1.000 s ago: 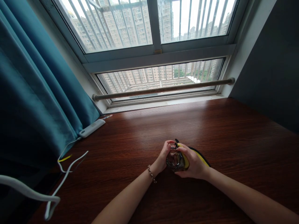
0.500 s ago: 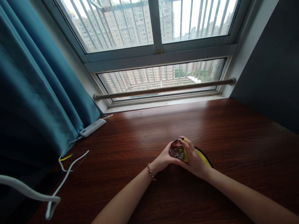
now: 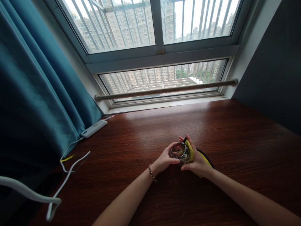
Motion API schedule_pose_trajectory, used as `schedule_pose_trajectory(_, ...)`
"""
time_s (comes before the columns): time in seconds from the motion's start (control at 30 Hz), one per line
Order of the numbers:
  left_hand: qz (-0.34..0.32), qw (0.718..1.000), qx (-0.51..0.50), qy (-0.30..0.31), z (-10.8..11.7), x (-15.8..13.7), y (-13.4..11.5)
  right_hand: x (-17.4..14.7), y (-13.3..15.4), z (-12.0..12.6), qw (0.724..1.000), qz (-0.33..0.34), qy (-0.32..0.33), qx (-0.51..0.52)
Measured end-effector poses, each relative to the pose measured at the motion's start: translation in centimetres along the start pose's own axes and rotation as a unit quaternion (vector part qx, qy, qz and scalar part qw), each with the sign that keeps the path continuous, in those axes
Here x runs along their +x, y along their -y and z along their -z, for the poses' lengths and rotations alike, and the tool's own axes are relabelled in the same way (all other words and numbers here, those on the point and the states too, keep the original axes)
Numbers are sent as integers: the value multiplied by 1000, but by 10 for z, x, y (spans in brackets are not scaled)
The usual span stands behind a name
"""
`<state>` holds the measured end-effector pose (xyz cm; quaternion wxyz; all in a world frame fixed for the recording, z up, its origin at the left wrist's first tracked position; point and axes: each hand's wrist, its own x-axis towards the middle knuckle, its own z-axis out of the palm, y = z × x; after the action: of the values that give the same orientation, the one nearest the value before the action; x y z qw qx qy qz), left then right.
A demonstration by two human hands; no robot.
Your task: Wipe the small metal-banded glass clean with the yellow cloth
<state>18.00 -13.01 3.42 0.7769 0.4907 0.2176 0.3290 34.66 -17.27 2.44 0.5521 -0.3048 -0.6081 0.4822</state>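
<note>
Holding round object (image 3: 180, 153), yellow piece (image 3: 191, 153) | left: cable (image 3: 28, 192), white bar (image 3: 94, 128), curtain (image 3: 49, 75)

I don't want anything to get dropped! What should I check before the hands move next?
1. Left hand on the shiny thing: ok, thumb and fingers at its rim.
2. Right hand on the yellow thing: ok, they touch.
3. Grip tight enough: cannot tell.
4. Cord away from both hands: ok, off to the left.
5. Inside of the yellow thing in plain view: not ok, the inside is hidden.
</note>
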Motion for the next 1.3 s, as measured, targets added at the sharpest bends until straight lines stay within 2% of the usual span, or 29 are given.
schedule_pose_trajectory(0.1,-5,1000,14,-15,1,1,1,1,1,2,1000,-14,6,-9)
schedule_pose_trajectory(0.2,-29,999,8,-36,0,3,3,3,5,10,994,1,7,-113)
schedule_pose_trajectory(0.4,-31,998,-18,-42,2,6,6,1,14,13,946,80,-57,-310)
schedule_pose_trajectory(0.57,-7,1000,-11,9,4,4,3,-4,17,3,915,161,-101,-355)
schedule_pose_trajectory(0.7,-18,1000,13,-6,3,5,4,-5,7,2,891,167,-129,-402)
schedule_pose_trajectory(0.83,-21,999,25,-10,3,6,8,-3,1,3,875,172,-67,-447)
schedule_pose_trajectory(0.93,-33,998,46,-26,1,5,7,-2,6,2,861,186,13,-472)
schedule_pose_trajectory(1.03,-31,997,73,-17,-2,3,1,-3,14,0,843,202,90,-490)
schedule_pose_trajectory(1.13,-39,994,100,-6,-4,2,-4,-3,19,2,861,185,92,-465)
schedule_pose_trajectory(1.3,-5,999,52,11,-3,1,-5,-1,15,11,941,97,50,-320)
